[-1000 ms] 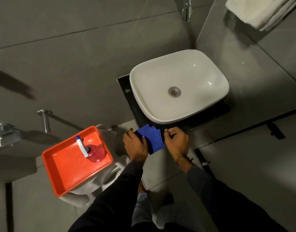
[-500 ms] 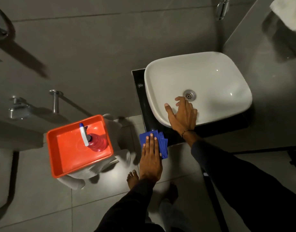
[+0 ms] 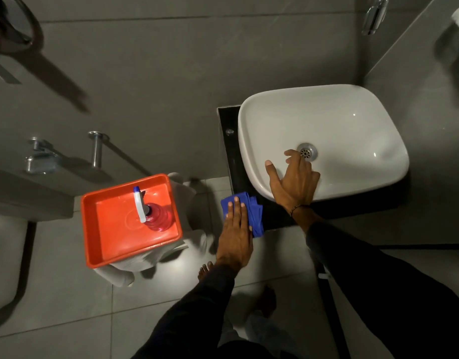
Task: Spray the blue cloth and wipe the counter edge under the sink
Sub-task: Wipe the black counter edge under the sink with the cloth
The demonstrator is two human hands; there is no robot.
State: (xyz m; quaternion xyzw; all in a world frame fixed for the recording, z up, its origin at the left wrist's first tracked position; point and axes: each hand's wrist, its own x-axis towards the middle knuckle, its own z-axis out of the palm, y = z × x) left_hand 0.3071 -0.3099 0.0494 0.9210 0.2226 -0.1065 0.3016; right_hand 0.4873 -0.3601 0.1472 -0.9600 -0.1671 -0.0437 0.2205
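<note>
The folded blue cloth [image 3: 255, 216] lies on the front left corner of the black counter [image 3: 227, 141] under the white sink [image 3: 327, 120]. My left hand [image 3: 236, 234] lies flat on the cloth, fingers straight, pressing it against the counter edge. My right hand [image 3: 294, 182] rests with spread fingers on the sink's front rim, fingertips near the drain [image 3: 306, 151]. The spray bottle [image 3: 152, 213], pink liquid with a white and blue nozzle, stands in the orange tray [image 3: 111, 244] to the left.
The orange tray sits on a white stool [image 3: 150, 263]. A chrome tap [image 3: 373, 16] hangs above the sink. Metal wall fittings [image 3: 41, 159] are at the left. My bare feet [image 3: 206, 270] stand on the grey tiled floor.
A second ago both hands held the cloth below the sink. My right hand then let go and moved up onto the sink rim, while my left hand flattened on the cloth at the counter corner.
</note>
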